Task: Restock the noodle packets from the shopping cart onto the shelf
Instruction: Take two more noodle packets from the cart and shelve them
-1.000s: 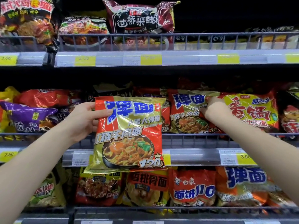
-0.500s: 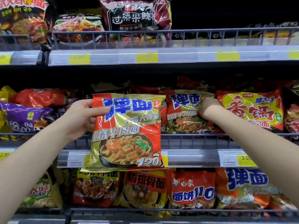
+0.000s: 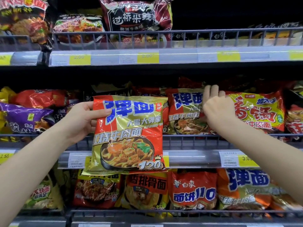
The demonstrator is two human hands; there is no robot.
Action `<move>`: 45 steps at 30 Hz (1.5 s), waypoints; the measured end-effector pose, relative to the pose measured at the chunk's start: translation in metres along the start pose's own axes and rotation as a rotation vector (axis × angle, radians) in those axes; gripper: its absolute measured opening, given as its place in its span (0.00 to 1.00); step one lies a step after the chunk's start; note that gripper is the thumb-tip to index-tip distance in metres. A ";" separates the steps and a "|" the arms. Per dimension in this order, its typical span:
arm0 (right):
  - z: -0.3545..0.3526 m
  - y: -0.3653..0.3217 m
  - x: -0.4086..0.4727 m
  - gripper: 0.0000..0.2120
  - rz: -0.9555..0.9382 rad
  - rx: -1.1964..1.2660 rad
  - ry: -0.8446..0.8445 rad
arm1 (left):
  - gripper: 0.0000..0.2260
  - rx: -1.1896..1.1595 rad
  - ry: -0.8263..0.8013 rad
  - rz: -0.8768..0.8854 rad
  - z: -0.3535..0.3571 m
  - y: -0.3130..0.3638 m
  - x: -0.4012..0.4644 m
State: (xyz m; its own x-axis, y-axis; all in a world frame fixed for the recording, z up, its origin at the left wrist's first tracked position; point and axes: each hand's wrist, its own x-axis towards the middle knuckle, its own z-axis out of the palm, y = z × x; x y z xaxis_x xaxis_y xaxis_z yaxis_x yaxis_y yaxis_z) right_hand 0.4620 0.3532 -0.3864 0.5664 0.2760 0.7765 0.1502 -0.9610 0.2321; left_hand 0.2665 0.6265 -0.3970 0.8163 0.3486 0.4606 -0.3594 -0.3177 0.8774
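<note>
My left hand (image 3: 82, 120) grips the upper left corner of a red-and-gold noodle packet (image 3: 129, 136), thumb on its front, holding it upright in front of the middle shelf rail (image 3: 188, 135). A matching packet (image 3: 185, 112) stands on the middle shelf just right of it. My right hand (image 3: 216, 107) lies against that shelved packet's right edge, its fingers stretched up and back into the gap beside a yellow-and-red packet (image 3: 257, 112). The shopping cart is out of view.
Wire rails front every shelf. The top shelf (image 3: 164, 54) holds a dark red packet (image 3: 136, 20) and others. Purple and red packets (image 3: 24, 115) fill the middle shelf's left. Several packets (image 3: 193, 190) line the bottom shelf. Price tags (image 3: 237, 158) run along the edges.
My right hand's fingers have uncurled and now stretch up beside the shelved packet. My left hand keeps holding its packet in about the same place.
</note>
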 end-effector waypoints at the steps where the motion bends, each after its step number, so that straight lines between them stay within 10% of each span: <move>1: 0.001 0.003 0.000 0.50 -0.054 -0.037 -0.026 | 0.44 -0.012 -0.001 0.003 -0.001 0.000 0.001; 11: 0.012 0.003 0.010 0.59 -0.242 -0.073 -0.229 | 0.24 -0.043 -0.007 -0.019 -0.001 -0.003 -0.003; 22: 0.004 0.000 0.004 0.49 -0.209 -0.022 -0.287 | 0.43 -0.049 0.031 -0.032 -0.008 0.000 -0.009; 28: -0.034 -0.024 -0.010 0.32 -0.240 0.713 -0.239 | 0.38 -0.064 0.025 -0.023 -0.001 0.004 -0.008; 32: -0.052 -0.041 -0.018 0.47 -0.118 1.276 -0.418 | 0.19 -0.075 0.052 -0.018 0.005 0.008 -0.009; 37: -0.063 -0.054 -0.029 0.56 -0.141 1.365 -0.606 | 0.13 -0.081 0.069 0.015 0.009 0.012 -0.010; 45: -0.060 -0.060 -0.029 0.21 -0.038 1.700 -0.780 | 0.13 -0.099 0.085 0.007 0.011 0.012 -0.006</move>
State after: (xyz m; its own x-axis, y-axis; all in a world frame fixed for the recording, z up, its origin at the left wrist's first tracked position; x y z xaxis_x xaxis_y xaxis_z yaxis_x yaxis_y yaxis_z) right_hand 0.3876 0.4038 -0.3881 0.6655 0.6984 0.2634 0.4346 -0.0756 -0.8975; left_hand 0.2625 0.6106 -0.3905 0.7740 0.4210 0.4730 -0.4117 -0.2329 0.8810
